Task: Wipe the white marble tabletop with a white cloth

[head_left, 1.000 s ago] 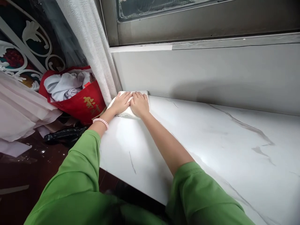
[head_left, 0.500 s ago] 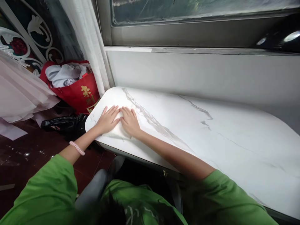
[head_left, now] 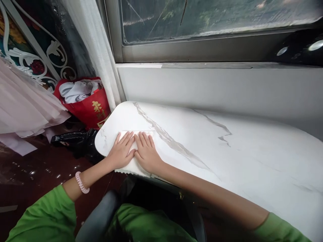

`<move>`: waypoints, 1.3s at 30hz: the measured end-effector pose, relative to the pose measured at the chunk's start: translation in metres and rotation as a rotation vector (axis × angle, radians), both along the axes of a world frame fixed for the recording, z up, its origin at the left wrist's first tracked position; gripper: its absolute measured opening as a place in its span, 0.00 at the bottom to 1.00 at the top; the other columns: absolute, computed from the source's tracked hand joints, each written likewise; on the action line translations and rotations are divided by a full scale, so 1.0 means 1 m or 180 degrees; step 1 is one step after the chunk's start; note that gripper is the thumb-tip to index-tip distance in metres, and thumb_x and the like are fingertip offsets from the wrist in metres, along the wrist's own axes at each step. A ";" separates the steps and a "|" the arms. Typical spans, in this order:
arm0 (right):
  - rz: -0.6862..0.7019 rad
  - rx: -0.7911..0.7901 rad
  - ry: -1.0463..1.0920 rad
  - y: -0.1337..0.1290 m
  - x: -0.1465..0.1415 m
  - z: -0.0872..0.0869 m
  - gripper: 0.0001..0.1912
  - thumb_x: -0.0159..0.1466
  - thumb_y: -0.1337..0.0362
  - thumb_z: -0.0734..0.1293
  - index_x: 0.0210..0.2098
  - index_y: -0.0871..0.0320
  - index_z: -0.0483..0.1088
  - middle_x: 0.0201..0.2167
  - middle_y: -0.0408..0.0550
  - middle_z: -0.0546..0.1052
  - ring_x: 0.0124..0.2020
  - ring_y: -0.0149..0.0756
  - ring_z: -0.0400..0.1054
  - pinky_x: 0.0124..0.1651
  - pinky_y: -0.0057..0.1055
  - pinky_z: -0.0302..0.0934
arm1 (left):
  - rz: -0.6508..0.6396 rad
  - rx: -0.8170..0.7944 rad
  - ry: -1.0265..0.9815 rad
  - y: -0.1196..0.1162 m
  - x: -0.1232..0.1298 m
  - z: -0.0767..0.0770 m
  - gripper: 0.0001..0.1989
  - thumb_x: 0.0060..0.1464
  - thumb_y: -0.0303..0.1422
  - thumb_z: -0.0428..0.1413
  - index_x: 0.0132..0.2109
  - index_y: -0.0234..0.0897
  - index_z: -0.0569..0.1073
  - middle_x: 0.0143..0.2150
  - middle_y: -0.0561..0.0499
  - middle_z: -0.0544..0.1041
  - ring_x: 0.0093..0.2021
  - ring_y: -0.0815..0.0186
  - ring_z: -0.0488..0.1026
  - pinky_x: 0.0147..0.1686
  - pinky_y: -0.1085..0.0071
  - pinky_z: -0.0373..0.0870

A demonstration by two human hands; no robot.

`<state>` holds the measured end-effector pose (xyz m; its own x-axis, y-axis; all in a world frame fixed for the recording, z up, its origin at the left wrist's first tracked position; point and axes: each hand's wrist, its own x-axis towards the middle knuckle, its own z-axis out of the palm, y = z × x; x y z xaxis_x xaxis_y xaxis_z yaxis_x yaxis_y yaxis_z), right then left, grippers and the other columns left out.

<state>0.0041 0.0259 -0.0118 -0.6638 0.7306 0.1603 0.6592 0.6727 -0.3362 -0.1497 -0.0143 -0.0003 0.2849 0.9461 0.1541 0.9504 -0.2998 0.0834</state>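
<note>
Both palms press down on a white cloth (head_left: 135,167) that lies flat on the white marble-patterned tabletop (head_left: 202,144). My left hand (head_left: 122,151) is flat on the cloth's left part, fingers stretched out. Beside it my right hand (head_left: 146,151) lies flat too, fingers pointing away from me, the two thumbs close together. The cloth's scalloped near edge reaches the table's front edge. A pink coiled band (head_left: 82,183) circles my left wrist.
Left of the table stand a red bag (head_left: 88,109) with pale cloth in it and a black plastic bag (head_left: 80,139). A white curtain (head_left: 96,43) and pink fabric (head_left: 27,104) hang nearby. Behind the table runs a wall under a window (head_left: 202,20). A dark object (head_left: 300,50) is at the right.
Both hands and the cloth have slid toward me to the table's front edge, and more of the cloth shows. The camera view has shifted slightly.
</note>
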 end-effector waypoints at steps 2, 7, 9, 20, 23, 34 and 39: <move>-0.0102 -0.0014 -0.0171 0.016 -0.007 0.003 0.32 0.66 0.65 0.53 0.67 0.71 0.47 0.68 0.65 0.50 0.69 0.53 0.38 0.67 0.54 0.37 | 0.0004 -0.0010 0.0029 0.020 -0.002 -0.003 0.27 0.63 0.34 0.40 0.66 0.28 0.55 0.68 0.40 0.55 0.69 0.58 0.47 0.67 0.50 0.39; -0.0660 0.0192 -0.0247 0.090 -0.015 0.008 0.30 0.67 0.67 0.51 0.66 0.73 0.50 0.67 0.65 0.54 0.68 0.52 0.44 0.66 0.50 0.39 | 0.0061 -0.0039 0.0060 0.115 0.002 -0.004 0.27 0.61 0.31 0.42 0.66 0.31 0.56 0.68 0.42 0.56 0.69 0.61 0.49 0.67 0.53 0.39; -0.0945 0.0303 -0.0239 0.125 -0.013 0.007 0.29 0.67 0.67 0.50 0.66 0.73 0.51 0.66 0.65 0.56 0.67 0.52 0.46 0.66 0.49 0.40 | 0.0052 -0.0061 -0.0024 0.158 0.008 -0.002 0.26 0.61 0.31 0.43 0.66 0.33 0.57 0.69 0.45 0.56 0.69 0.63 0.50 0.67 0.56 0.39; -0.0911 0.0664 -0.0202 0.227 0.016 -0.009 0.28 0.66 0.68 0.51 0.63 0.74 0.56 0.65 0.62 0.59 0.66 0.46 0.50 0.65 0.44 0.42 | 0.0101 -0.0026 -0.0210 0.258 0.033 -0.006 0.23 0.62 0.33 0.44 0.63 0.37 0.60 0.68 0.47 0.58 0.68 0.64 0.51 0.67 0.56 0.39; -0.0858 0.0675 -0.0253 0.224 0.018 -0.009 0.28 0.66 0.68 0.50 0.63 0.74 0.55 0.65 0.62 0.58 0.67 0.46 0.49 0.66 0.45 0.42 | 0.0137 -0.0058 -0.0146 0.255 0.034 -0.005 0.24 0.62 0.34 0.43 0.64 0.37 0.59 0.69 0.47 0.56 0.69 0.63 0.50 0.67 0.54 0.38; -0.0610 0.0699 -0.0210 0.160 0.057 -0.011 0.28 0.67 0.67 0.49 0.64 0.73 0.56 0.66 0.60 0.58 0.67 0.46 0.49 0.66 0.45 0.42 | 0.0275 0.0042 -0.0008 0.179 0.072 -0.006 0.24 0.63 0.34 0.42 0.65 0.35 0.58 0.69 0.45 0.55 0.69 0.61 0.49 0.67 0.52 0.39; -0.0584 0.0754 -0.0222 0.116 0.075 -0.011 0.28 0.67 0.67 0.50 0.63 0.73 0.57 0.65 0.60 0.59 0.67 0.47 0.50 0.66 0.46 0.43 | 0.0236 0.0079 0.0008 0.134 0.090 -0.005 0.24 0.63 0.34 0.42 0.65 0.35 0.59 0.69 0.44 0.55 0.69 0.59 0.50 0.67 0.50 0.41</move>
<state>0.0793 0.1415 -0.0232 -0.5396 0.7870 0.2991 0.7929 0.5945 -0.1338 -0.0594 0.1194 -0.0049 0.2145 0.9605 0.1772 0.9703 -0.2304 0.0743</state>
